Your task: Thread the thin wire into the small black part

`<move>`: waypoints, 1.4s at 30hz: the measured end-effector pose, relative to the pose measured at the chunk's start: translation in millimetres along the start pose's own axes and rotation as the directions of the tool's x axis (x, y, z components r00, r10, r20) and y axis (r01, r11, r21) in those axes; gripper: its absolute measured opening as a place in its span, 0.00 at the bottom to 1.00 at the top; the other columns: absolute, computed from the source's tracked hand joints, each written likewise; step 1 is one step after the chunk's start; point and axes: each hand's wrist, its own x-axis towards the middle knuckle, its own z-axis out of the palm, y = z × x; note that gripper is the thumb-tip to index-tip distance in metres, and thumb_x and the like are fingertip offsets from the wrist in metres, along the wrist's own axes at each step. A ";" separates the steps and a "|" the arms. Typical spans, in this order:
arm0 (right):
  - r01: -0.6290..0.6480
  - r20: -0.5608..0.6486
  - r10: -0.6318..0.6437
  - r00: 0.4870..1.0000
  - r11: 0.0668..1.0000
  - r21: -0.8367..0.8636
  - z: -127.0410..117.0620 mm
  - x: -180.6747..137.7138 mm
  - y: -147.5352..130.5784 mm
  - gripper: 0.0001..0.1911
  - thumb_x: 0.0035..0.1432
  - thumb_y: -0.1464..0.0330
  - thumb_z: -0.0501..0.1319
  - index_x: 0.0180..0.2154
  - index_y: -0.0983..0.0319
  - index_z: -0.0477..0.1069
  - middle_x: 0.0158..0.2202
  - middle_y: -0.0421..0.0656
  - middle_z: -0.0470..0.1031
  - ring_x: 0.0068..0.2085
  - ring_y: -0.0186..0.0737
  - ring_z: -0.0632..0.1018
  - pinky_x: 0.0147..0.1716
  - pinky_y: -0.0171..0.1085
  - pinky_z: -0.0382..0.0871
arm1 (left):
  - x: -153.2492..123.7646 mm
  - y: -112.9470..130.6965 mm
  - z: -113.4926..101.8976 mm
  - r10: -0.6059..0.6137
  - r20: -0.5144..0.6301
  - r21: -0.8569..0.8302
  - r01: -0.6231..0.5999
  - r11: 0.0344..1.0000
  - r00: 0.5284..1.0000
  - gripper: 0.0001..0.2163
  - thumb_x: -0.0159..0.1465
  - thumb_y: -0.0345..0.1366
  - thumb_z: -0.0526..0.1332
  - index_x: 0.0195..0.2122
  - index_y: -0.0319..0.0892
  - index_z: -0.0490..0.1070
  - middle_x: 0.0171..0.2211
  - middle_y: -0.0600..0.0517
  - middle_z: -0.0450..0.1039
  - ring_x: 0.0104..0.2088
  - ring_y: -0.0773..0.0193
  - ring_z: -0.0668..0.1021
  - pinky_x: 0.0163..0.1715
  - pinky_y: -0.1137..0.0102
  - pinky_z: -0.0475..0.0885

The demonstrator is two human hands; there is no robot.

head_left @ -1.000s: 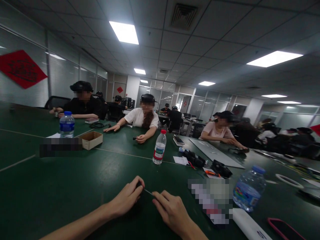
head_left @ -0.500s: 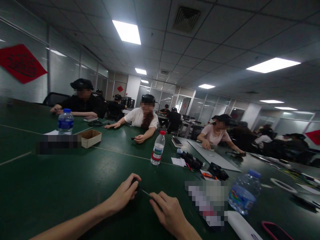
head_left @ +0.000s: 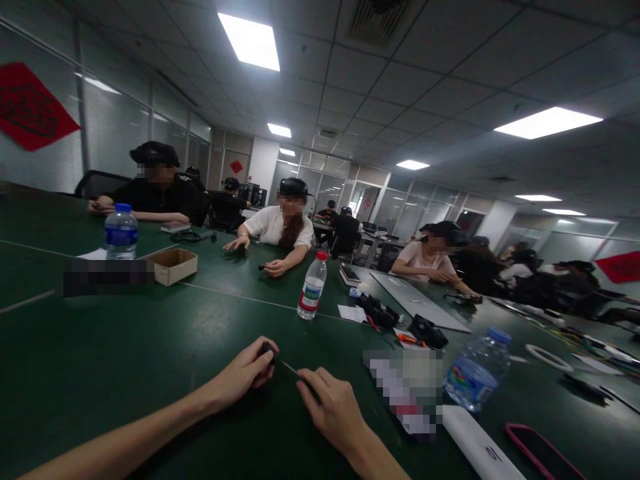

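My left hand (head_left: 251, 367) is closed around a small black part (head_left: 271, 352), mostly covered by the fingers, so its kind is unclear. In my right hand (head_left: 334, 403) is a screwdriver, its handle hidden by the fingers. The screwdriver's thin metal shaft (head_left: 289, 367) points up and left, its end at or very near the black part; contact cannot be made out. Both hands are above the green table (head_left: 210, 337), at its near side. A bottle with a red cap (head_left: 313, 287) stands upright beyond them.
To the right are a blue-capped bottle (head_left: 477, 373), a white box (head_left: 477, 443), a pink-edged phone (head_left: 543, 453) and black gear (head_left: 380, 310) with cables. An open cardboard box (head_left: 176, 268) and another blue-capped bottle (head_left: 121, 230) stand left. Several people sit around the tables.
The view has tilted slightly, so the scene sits higher and further left. My left hand has turned a little, showing more of the black part. The person opposite has lifted a hand's fingers.
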 end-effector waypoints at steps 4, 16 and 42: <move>-0.001 0.003 0.001 1.000 1.000 -0.012 1.1 -0.2 0.9 0.14 0.67 0.65 0.49 0.48 0.61 0.70 0.35 0.45 0.74 0.31 0.34 0.75 0.29 0.30 0.66 | 0.3 0.8 1.8 0.021 0.027 0.005 -0.021 1.000 0.999 0.18 0.66 0.51 0.50 0.44 0.41 0.61 0.28 0.56 0.63 0.24 0.72 0.63 0.23 0.75 0.56; 0.005 0.037 0.000 0.999 0.991 -0.131 1.0 -0.2 -0.1 0.14 0.66 0.67 0.50 0.46 0.59 0.72 0.32 0.42 0.72 0.27 0.31 0.73 0.24 0.29 0.59 | 0.8 3.6 1.4 0.056 0.041 0.177 -0.062 0.982 0.998 0.17 0.66 0.49 0.52 0.44 0.39 0.63 0.26 0.57 0.64 0.22 0.72 0.64 0.21 0.76 0.57; -0.004 0.043 0.001 0.999 0.996 0.085 -2.7 -0.1 0.5 0.11 0.68 0.68 0.47 0.42 0.62 0.67 0.35 0.43 0.74 0.33 0.34 0.76 0.30 0.32 0.67 | -6.4 14.7 6.1 -0.015 0.134 0.310 -0.028 0.950 0.991 0.18 0.66 0.50 0.50 0.41 0.39 0.65 0.26 0.54 0.69 0.23 0.69 0.67 0.24 0.75 0.61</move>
